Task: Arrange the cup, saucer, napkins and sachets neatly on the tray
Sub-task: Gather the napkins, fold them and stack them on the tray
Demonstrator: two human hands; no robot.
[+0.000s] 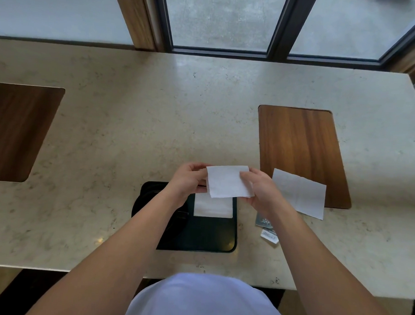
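Your left hand (pixel 189 180) and right hand (pixel 259 190) hold a folded white napkin (pixel 227 180) between them, just above the far edge of the black tray (pixel 212 236), which sits near the front edge of the tabletop (pixel 131 130). The fingers (pixel 245 177) of each hand are closed on the napkin's side edges, thumbs on top. A second folded napkin (pixel 212 206) lies flat in the tray's far right corner. A third, unfolded napkin (pixel 299 193) rests right of the tray, overlapping the near edge of a wooden inset (pixel 297 147). Two sachets (pixel 267 231) lie on the tabletop just right of the tray, partly hidden by your right forearm.
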